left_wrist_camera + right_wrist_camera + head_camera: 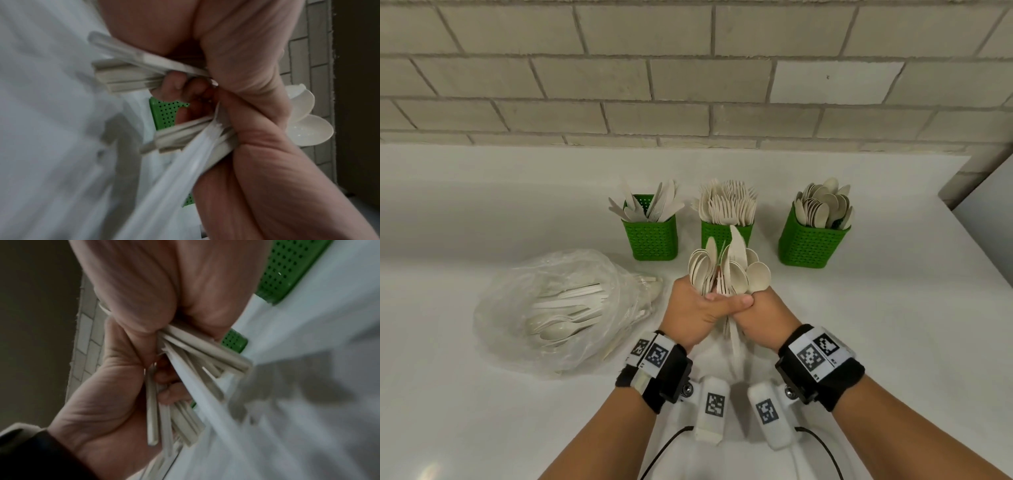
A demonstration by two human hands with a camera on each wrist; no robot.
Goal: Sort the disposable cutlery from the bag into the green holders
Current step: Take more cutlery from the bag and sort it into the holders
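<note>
Both hands, left hand (693,305) and right hand (760,313), clench mixed beige disposable cutlery bunch (727,270). Step: separating types. Next: spoons to right green perforated holder (812,245).

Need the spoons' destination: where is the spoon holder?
In the head view, the spoon holder stands rightmost of three, right of the fork holder, near the wall.
</note>
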